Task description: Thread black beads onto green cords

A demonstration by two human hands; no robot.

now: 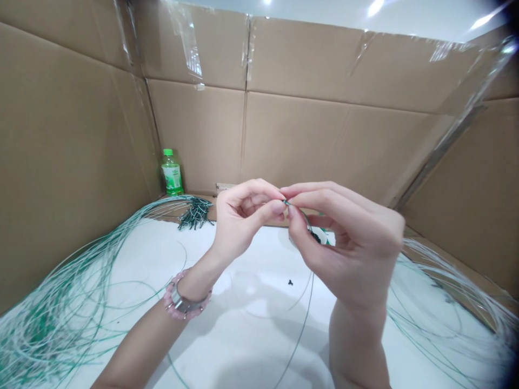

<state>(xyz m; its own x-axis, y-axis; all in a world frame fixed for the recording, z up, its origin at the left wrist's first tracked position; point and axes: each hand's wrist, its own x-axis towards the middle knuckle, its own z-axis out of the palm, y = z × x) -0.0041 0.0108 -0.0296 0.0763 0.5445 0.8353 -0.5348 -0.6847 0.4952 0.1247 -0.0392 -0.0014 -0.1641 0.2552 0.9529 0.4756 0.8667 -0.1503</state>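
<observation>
My left hand (247, 216) and my right hand (344, 232) meet above the white work surface, fingertips nearly touching. Between them both pinch the end of a thin green wire (286, 202), where a small dark piece shows; its exact shape is too small to make out. The wire passes behind my right fingers, and a thin strand (302, 329) hangs down below that hand. Partly hidden behind my right hand is a small white dish (323, 236) with black bits in it. A few tiny black pieces (290, 282) lie on the surface below my hands.
A large bundle of green and white wires (93, 270) curves along the left, its dark-tipped ends (195, 213) gathered at the back. More pale wires (454, 281) lie at the right. A green-capped bottle (172, 173) stands in the back left corner. Cardboard walls (316, 135) enclose the surface (243, 346).
</observation>
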